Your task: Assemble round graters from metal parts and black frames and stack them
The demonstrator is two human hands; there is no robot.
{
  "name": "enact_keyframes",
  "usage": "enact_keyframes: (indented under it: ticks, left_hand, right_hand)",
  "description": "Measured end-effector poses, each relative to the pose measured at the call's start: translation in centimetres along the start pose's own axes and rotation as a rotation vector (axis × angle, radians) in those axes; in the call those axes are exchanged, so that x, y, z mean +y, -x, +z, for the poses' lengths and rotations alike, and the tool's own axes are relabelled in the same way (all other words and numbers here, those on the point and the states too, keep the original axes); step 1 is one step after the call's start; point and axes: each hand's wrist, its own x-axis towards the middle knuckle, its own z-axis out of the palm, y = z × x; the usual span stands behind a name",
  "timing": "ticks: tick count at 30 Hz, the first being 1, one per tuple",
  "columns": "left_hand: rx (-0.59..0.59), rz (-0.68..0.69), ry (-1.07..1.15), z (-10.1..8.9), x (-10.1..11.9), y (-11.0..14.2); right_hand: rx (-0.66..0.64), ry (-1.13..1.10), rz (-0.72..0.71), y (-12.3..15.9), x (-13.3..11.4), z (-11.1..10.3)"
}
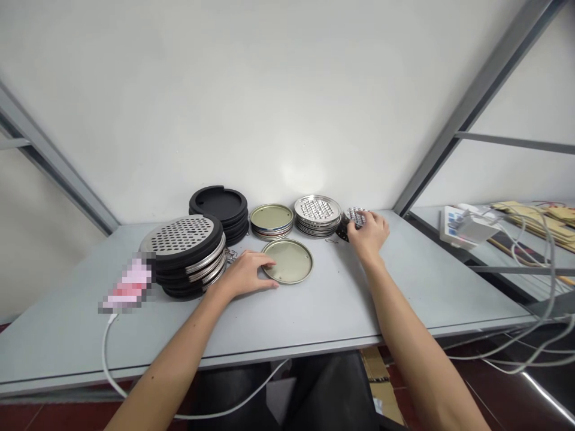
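One pale-gold round metal lid [291, 261] lay on the gray tabletop [323, 311], its left rim at the fingertips of the left hand [249, 272], thumb and fingers wide apart. The right hand [369, 234] curled over one short stack of small grater discs [354, 216]; whether it gripped any, I could not tell. Three stacks stood behind: gold lids [272, 216], larger grater discs [317, 211], black round bases [219, 206]. One stack of black-rimmed graters [179, 236] stood left.

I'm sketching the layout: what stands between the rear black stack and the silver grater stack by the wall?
In the head view, a gold-topped stack of discs stands between them.
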Motion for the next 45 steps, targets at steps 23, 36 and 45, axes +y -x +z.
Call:
enact_keyframes:
  ticks: [23, 36, 45]
  left_hand:
    - [-0.028, -0.011, -0.03, 0.1, 0.6, -0.1]
    - [-0.019, -0.002, -0.047, 0.3, 0.5, -0.1]
    - [-0.016, 0.0, -0.043, 0.4, 0.5, -0.1]
  right_hand:
    - [-0.061, -0.019, 0.016, -0.5, 1.0, -0.2]
    - [0.032, -0.307, 0.083, -1.2, 0.5, -1.2]
    - [0.231, -0.555, 0.163, -1.9, 1.0, -0.9]
